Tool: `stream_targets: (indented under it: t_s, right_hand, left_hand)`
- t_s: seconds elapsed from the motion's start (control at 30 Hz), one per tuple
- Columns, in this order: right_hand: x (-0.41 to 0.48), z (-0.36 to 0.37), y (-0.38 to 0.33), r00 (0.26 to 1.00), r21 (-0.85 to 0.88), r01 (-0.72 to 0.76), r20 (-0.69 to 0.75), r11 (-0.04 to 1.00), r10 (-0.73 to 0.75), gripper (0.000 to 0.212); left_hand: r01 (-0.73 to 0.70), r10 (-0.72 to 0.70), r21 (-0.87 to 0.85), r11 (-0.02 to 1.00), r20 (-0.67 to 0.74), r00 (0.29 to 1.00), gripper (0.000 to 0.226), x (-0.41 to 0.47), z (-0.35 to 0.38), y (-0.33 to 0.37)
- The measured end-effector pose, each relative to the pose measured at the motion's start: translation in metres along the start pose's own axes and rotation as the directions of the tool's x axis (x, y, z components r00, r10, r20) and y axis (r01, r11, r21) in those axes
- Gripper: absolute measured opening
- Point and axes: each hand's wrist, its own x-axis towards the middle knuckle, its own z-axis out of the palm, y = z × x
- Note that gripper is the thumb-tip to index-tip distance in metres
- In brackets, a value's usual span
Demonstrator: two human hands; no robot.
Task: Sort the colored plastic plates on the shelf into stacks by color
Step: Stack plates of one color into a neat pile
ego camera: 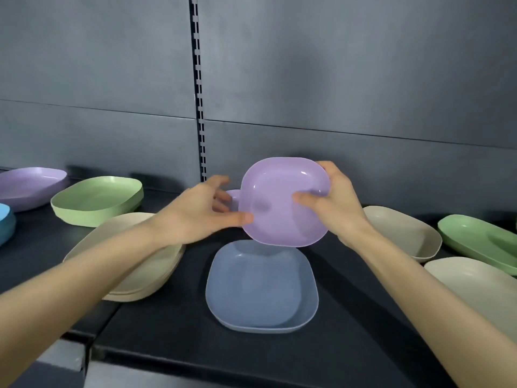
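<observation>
**plate_nerd:** ok so where's the purple plate [279, 208] right now? On the shelf [173, 326] or in the air?

**shelfwatcher:** In the air. It's tilted up so the inside faces the camera, and it hangs right over a blue-grey plate [260, 287] that lies flat on the shelf, without touching it.

**plate_nerd:** which hand has it?

**shelfwatcher:** Right hand [333, 208] for sure. Its thumb presses into the plate's hollow on the right side and its fingers wrap around the back of the rim, so that's a proper pinch. The left hand [195, 214] is on the opposite side. Its thumb is stretched out with the tip on the lower left rim, and its fingers are loosely curled just beside the edge. Honestly can't tell if it's actually gripping or only touching.

**plate_nerd:** what's that lilac bit by the left fingers?

**shelfwatcher:** A sliver of a second purple piece [234, 196] peeks out behind the held plate, right at the left fingertips. Too hidden to say what it is or who holds it.

**plate_nerd:** and the rest?

**shelfwatcher:** Under the left forearm there's a beige stack [145, 278], and behind it a green stack [95, 203]. Far left has another purple plate [28, 186] and a light blue one [4, 219] cut off by the frame. Over on the right, well apart from the hands, are a beige plate [402, 231], a green plate [481, 242] and a cream plate [475, 287].
</observation>
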Motion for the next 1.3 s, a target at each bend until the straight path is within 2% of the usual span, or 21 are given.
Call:
stream_targets:
  t_s: [0.07, 0.13, 0.23, 0.3, 0.43, 0.7, 0.8, 0.93, 1.07, 1.23, 1.3]
  right_hand:
    - [0.012, 0.013, -0.001, 1.000, -0.013, -0.006, 0.013, 1.000, 0.006, 0.043]
    - [0.025, 0.025, -0.001, 1.000, -0.026, -0.020, 0.011, 0.999, 0.020, 0.045]
    - [0.048, 0.040, 0.004, 0.999, -0.094, -0.035, 0.000, 0.995, 0.036, 0.050]
    - [0.063, 0.052, 0.013, 0.998, -0.189, -0.062, 0.019, 0.980, 0.067, 0.050]
    - [0.086, 0.074, 0.035, 0.989, -0.378, -0.103, 0.063, 0.920, 0.137, 0.047]
    - [0.095, 0.083, 0.049, 0.981, -0.667, -0.055, 0.101, 0.743, 0.164, 0.051]
    - [0.092, 0.081, 0.053, 0.969, -0.703, -0.063, 0.127, 0.709, 0.213, 0.057]
    - [0.089, 0.080, 0.060, 0.953, -0.668, -0.071, 0.172, 0.740, 0.248, 0.064]
    - [0.086, 0.082, 0.060, 0.945, -0.645, -0.055, 0.213, 0.762, 0.249, 0.062]
    - [0.082, 0.076, 0.054, 0.943, -0.622, -0.085, 0.202, 0.778, 0.265, 0.078]
    - [0.078, 0.071, 0.051, 0.924, -0.553, -0.156, 0.212, 0.819, 0.319, 0.079]
  left_hand:
    - [-0.014, 0.009, -0.124, 0.992, -0.034, 0.999, 0.097, 0.021, -0.004, -0.002]
    - [-0.051, 0.041, -0.170, 0.984, -0.063, 0.997, 0.079, 0.042, -0.009, -0.007]
    - [-0.101, 0.093, -0.082, 0.992, -0.090, 0.992, 0.061, 0.073, -0.014, -0.021]
    - [-0.107, 0.105, -0.025, 0.994, -0.069, 0.992, 0.057, 0.090, -0.015, -0.033]
    - [-0.098, 0.104, 0.196, 0.976, -0.020, 0.994, 0.060, 0.115, -0.013, -0.055]
    - [-0.084, 0.044, 0.390, 0.917, 0.110, 0.993, 0.062, 0.142, -0.001, -0.081]
    - [-0.088, 0.029, 0.392, 0.916, 0.153, 0.988, 0.063, 0.146, 0.002, -0.087]
    - [-0.105, 0.015, 0.422, 0.900, 0.211, 0.977, 0.057, 0.145, 0.004, -0.088]
    - [-0.078, -0.012, 0.360, 0.930, 0.243, 0.970, 0.056, 0.141, 0.000, -0.086]
    - [0.063, -0.113, 0.151, 0.987, 0.357, 0.927, 0.094, 0.126, -0.016, -0.073]
    - [0.062, -0.121, 0.152, 0.986, 0.421, 0.899, 0.095, 0.118, -0.021, -0.072]
